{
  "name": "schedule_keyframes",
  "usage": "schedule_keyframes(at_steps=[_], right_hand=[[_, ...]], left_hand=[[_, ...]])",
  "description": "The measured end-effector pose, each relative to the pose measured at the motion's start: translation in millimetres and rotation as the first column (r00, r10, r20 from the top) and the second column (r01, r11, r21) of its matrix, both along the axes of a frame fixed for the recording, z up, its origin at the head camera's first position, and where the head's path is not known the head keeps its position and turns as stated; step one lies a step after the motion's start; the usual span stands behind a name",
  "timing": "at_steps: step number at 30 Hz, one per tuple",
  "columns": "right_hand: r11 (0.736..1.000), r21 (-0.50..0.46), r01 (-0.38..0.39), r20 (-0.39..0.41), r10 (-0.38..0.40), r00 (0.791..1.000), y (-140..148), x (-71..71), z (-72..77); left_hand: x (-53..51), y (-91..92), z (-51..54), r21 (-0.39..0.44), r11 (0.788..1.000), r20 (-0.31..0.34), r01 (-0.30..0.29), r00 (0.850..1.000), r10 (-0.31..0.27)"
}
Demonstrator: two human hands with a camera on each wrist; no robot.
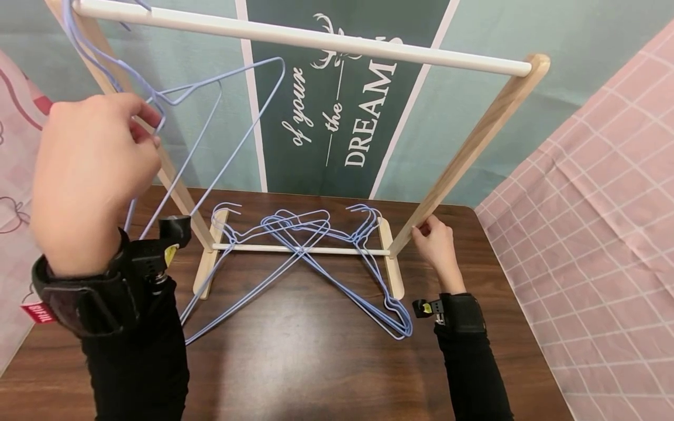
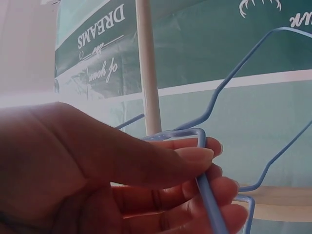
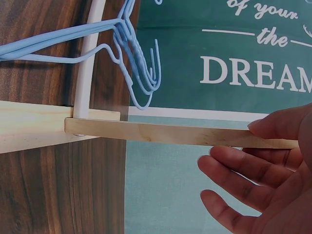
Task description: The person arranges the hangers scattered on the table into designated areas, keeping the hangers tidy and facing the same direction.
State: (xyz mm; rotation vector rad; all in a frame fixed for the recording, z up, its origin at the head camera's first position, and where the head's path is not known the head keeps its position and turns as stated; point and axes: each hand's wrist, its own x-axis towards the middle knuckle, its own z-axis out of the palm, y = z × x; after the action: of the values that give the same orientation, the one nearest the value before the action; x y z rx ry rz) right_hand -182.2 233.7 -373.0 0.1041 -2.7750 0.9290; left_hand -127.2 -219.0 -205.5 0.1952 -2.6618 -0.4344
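My left hand (image 1: 95,158) is raised at the upper left and pinches a blue wire hanger (image 2: 209,202) by its bent shoulder, between thumb and fingers. Another blue hanger hangs beside it on the white top rail (image 1: 316,40) of a wooden garment rack; how each hook sits on the rail is partly cut off. Low on the right side, my right hand (image 1: 436,248) grips the rack's wooden upright (image 1: 474,140). In the right wrist view the thumb lies above this upright (image 3: 180,134) and the fingers below, some spread.
Several blue hangers (image 1: 389,318) lie crossed in two bunches on the brown table (image 1: 284,374), over the rack's white bottom bar (image 1: 253,248). A green cloth with lettering (image 1: 337,117) stands behind. Pink checked cloth (image 1: 595,193) borders the right side.
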Motion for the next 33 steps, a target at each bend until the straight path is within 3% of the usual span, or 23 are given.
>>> schedule_keyframes(at_steps=[11,16,23,29,33], right_hand=[[1.0,0.002,0.001,-0.004,-0.001,1.0,1,-0.8,0.5],[1.0,0.0,-0.001,-0.002,0.001,1.0,1,-0.1,0.6],[1.0,-0.002,0.002,-0.001,-0.002,1.0,1,0.2,0.1],[1.0,0.001,0.002,-0.012,-0.002,1.0,1,-0.2,-0.4],[1.0,0.001,-0.002,-0.024,0.003,1.0,2,-0.5,-0.9]], left_hand=[[-6.2,0.0,9.9,0.025,1.0,0.088,-0.011,0.996,0.009],[-14.8,-5.4,4.0,0.02,1.0,0.119,0.004,0.993,-0.006],[-23.2,-14.5,-8.1,0.027,1.0,0.114,0.014,0.993,-0.017],[-20.5,-10.4,-10.0,0.03,0.999,0.099,0.013,0.995,-0.016],[-15.8,-2.7,-3.3,0.045,0.999,0.108,0.018,0.994,-0.023]])
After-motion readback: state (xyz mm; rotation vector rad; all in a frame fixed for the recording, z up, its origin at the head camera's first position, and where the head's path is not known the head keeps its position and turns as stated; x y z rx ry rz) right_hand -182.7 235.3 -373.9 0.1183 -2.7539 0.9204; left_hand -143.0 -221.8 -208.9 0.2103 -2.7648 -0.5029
